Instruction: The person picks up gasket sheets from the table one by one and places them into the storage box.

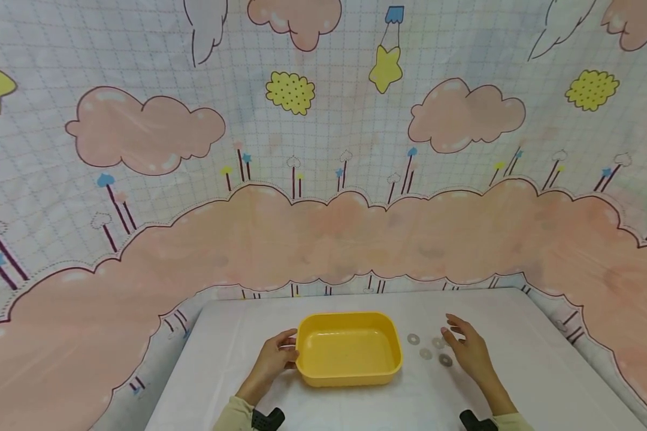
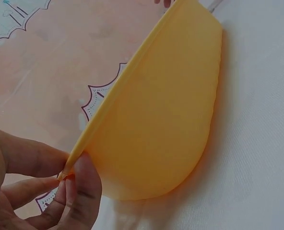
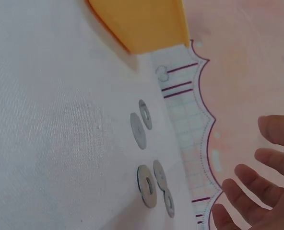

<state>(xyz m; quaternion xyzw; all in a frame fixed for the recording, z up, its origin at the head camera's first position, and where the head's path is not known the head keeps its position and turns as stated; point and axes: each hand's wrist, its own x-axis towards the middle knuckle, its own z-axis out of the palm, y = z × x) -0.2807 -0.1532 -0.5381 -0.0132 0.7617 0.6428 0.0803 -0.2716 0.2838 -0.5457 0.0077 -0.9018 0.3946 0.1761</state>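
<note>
A yellow plastic tub [image 1: 348, 353] with a wide rim stands on the white table, its inside bare. At its left side my left hand [image 1: 274, 361] pinches the rim between thumb and fingers; the left wrist view shows this grip on the tub [image 2: 156, 115] up close. To the tub's right lie several flat grey metal washers [image 3: 142, 184], some touching or overlapping. My right hand [image 1: 468, 347] is raised beside and above them, fingers spread and loosely bent. In the right wrist view the right hand [image 3: 266, 182] holds nothing.
The white-covered table [image 1: 221, 335] runs up to a patterned cloth backdrop [image 1: 323, 239] with clouds and stars. Dark wrist mounts [image 1: 268, 419] sit on both forearms near the front of the table.
</note>
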